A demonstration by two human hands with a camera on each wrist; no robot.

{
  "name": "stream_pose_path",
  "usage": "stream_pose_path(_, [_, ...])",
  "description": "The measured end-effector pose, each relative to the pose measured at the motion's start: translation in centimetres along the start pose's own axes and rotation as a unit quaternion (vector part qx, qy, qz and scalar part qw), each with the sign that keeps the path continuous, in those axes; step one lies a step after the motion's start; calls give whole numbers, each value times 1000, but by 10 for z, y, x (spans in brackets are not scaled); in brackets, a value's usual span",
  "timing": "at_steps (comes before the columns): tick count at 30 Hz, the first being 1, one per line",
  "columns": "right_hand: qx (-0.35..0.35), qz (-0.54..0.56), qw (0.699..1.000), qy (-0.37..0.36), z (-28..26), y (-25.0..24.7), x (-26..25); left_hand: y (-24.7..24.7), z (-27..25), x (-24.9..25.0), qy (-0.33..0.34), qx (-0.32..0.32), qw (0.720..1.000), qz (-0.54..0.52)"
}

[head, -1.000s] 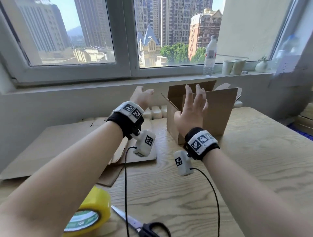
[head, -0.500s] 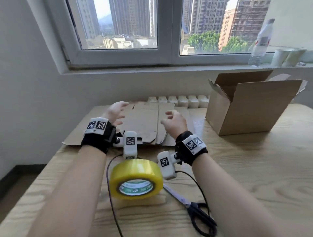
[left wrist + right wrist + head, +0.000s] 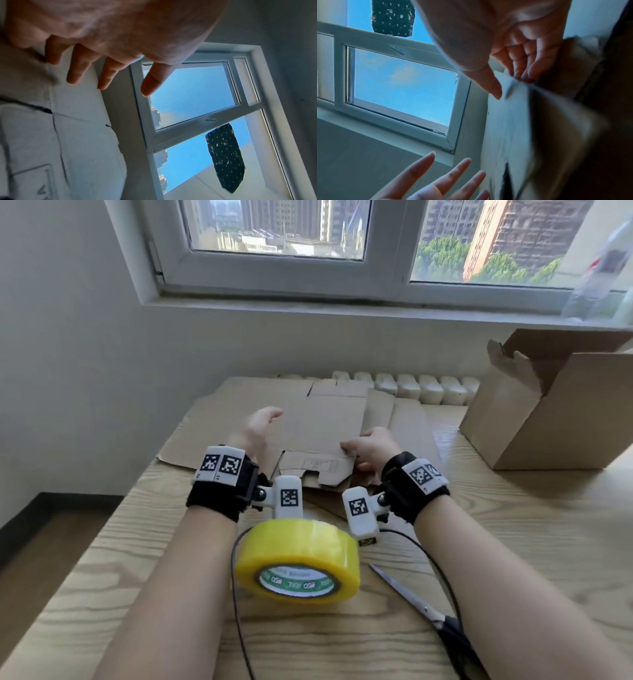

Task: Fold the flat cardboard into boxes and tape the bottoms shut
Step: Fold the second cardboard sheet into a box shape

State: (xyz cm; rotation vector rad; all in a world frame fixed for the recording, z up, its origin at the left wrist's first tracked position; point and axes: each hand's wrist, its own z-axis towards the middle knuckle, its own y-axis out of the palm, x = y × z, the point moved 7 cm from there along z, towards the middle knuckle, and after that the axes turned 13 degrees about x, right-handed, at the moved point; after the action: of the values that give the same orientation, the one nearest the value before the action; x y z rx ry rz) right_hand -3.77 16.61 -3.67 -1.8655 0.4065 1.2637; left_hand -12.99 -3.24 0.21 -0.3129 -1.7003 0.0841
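Pinching the flat cardboard (image 3: pixel 322 422) edge with your right hand (image 3: pixel 371 448), thumb on top, your left hand (image 3: pixel 258 424) hovering alongside, fingers loosely spread, holding nothing.

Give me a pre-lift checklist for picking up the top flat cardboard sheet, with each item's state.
1. Right hand has a grip on the top flat brown cardboard sheet: ok, fingers pinch its edge.
2. Left hand on the sheet: not ok, open above it.
3. Only one sheet pinched: cannot tell.
4. Yellow tape roll off the sheet: ok.
5. Black-handled scissors off the sheet: ok.
6. Folded brown cardboard box off the stack: ok.
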Motion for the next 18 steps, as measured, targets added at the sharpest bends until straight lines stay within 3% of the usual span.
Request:
stream_pose_path(3, [-29, 135, 990, 3, -10, 7, -5, -4, 3, 4, 31, 9, 999, 15])
stream_pose_path(5, [-3, 203, 979, -30, -13, -3, -10, -13, 4, 6, 44, 26, 999, 3])
stream_pose_path(11, [72, 264, 945, -178, -25, -80, -36, -58, 0, 14, 115, 113, 987, 20])
stream_pose_path(15, [97, 307, 922, -214, -42, -138, -48, -65, -18, 49, 146, 93, 985, 9])
stream_pose_path(18, [107, 322, 913, -225, -57, -169, -47, -74, -33, 89, 191, 126, 973, -43])
